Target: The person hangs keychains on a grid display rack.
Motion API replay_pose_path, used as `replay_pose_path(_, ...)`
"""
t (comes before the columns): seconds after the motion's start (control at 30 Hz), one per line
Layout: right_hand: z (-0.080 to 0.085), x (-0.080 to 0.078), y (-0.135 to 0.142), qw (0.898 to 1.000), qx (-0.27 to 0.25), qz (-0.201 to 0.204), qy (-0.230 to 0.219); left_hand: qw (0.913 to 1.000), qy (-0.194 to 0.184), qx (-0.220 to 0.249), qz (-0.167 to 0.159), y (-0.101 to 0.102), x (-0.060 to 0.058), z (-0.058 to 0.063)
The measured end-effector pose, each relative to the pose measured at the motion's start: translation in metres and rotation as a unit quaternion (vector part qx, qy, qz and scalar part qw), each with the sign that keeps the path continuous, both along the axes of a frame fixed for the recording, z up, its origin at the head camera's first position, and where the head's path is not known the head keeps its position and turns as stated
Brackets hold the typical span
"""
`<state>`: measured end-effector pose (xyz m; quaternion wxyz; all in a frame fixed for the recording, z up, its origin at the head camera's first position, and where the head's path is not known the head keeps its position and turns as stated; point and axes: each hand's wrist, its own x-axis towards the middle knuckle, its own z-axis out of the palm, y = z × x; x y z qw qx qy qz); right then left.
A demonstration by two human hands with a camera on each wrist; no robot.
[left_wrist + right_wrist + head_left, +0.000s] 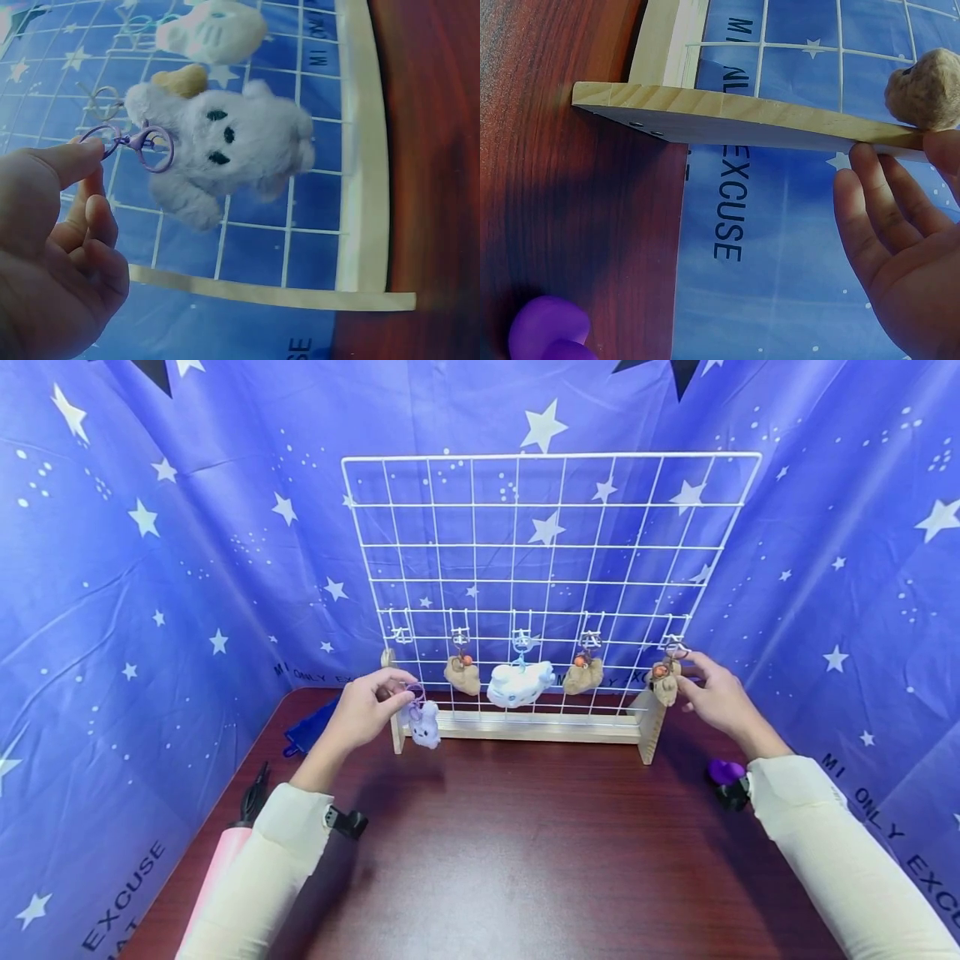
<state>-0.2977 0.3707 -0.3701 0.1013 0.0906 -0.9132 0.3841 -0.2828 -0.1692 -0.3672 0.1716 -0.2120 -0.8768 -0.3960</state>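
Note:
My left hand (365,710) pinches the purple ring of a pale lilac plush keychain (424,724) between thumb and index finger. In the left wrist view the plush animal (232,135) hangs from that ring in front of the grid, its dark eyes and nose showing. A bare hook (402,635) sits on the grid just above. At the far right my right hand (716,695) holds a brown plush keychain (664,687) with an orange bead, by its top near the rightmost hook (673,643). In the right wrist view the other fingers (889,202) are extended beside the wooden end piece; the index fingertip is out of frame.
A white wire grid (551,545) stands in a wooden base (517,727). Between the hands hang two brown plush keychains (462,677) and a white one (521,683). A pink cylinder (217,868) and a blue item (311,727) lie left, a purple object (725,770) right.

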Motion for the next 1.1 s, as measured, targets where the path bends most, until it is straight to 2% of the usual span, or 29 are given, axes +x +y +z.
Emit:
replay_pose_path(0.4,-0.001,0.000,0.001,1.000,0.001,-0.002,0.002,0.9960,0.053,0.062,0.037,-0.003,-0.007,0.021)
replay_pose_path(0.63,-0.001,-0.001,0.001,1.000,0.000,0.000,0.003,0.9892,0.049,0.131,0.042,-0.002,-0.017,0.032)
replay_pose_path(0.73,-0.001,-0.001,0.001,1.000,-0.002,0.001,0.002,0.9874,0.040,0.146,0.045,-0.003,-0.022,0.034)
replay_pose_path(1.1,-0.002,-0.002,0.003,1.000,-0.005,0.007,0.000,0.9881,0.002,0.135,0.073,-0.004,-0.035,0.026)
